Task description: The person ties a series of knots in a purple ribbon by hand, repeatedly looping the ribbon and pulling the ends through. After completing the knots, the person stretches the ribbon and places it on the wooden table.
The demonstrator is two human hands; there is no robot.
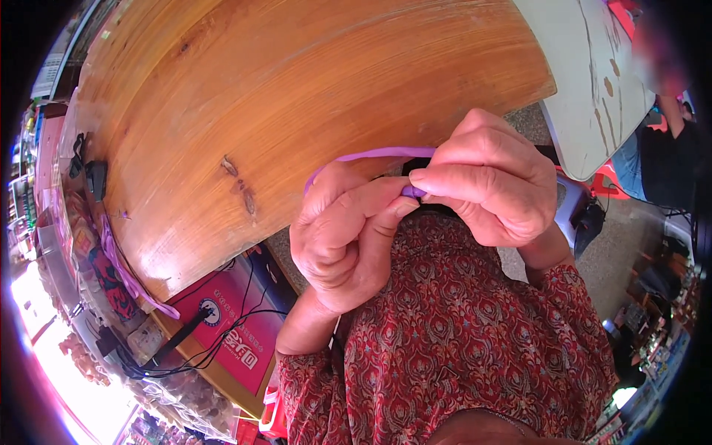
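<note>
Close to the table's near edge, my left hand point(341, 237) and my right hand point(493, 182) meet fingertip to fingertip. Both are closed in a pinch on a purple strip point(382, 153), which looks soft and narrow. A bit of darker purple point(413, 192) shows between the thumbs and forefingers; whether it is the strip's end or a separate piece I cannot tell. Behind the hands the strip arches from my right fingers to the back of my left hand. Part of it is hidden by the fingers.
A wooden table point(319, 81) spreads in front of me. More purple strips point(126, 271) hang along its left edge, near black cables point(215, 352) and a red printed panel point(233, 326). At the right are a white table point(597, 81) with brown marks and another person point(671, 163).
</note>
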